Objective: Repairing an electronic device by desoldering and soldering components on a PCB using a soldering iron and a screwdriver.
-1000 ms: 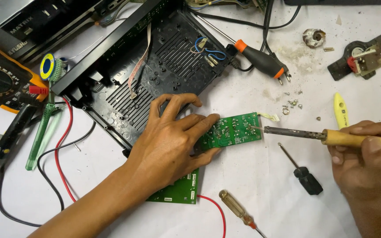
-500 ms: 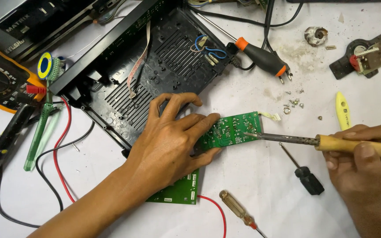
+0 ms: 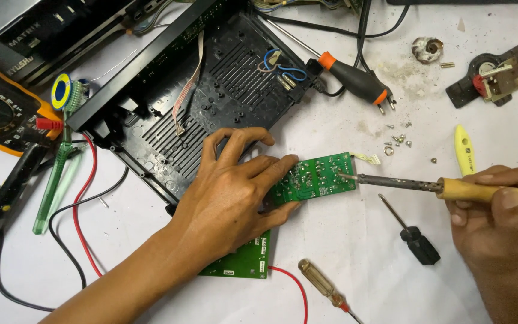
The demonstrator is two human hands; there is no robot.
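Circuit board (image 3: pixel 316 180) pinned under left fingers (image 3: pixel 280 165).

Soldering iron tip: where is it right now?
In the head view, right of centre: the soldering iron, held by the right hand, touches the small green circuit board's right edge.

A white, dusty worktop (image 3: pixel 343 252) fills the view, evenly lit, with faint shadows.

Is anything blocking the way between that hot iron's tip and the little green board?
Nothing visible does. The soldering iron, held in the right hand, already has its tip on the green circuit board, which the left hand steadies.
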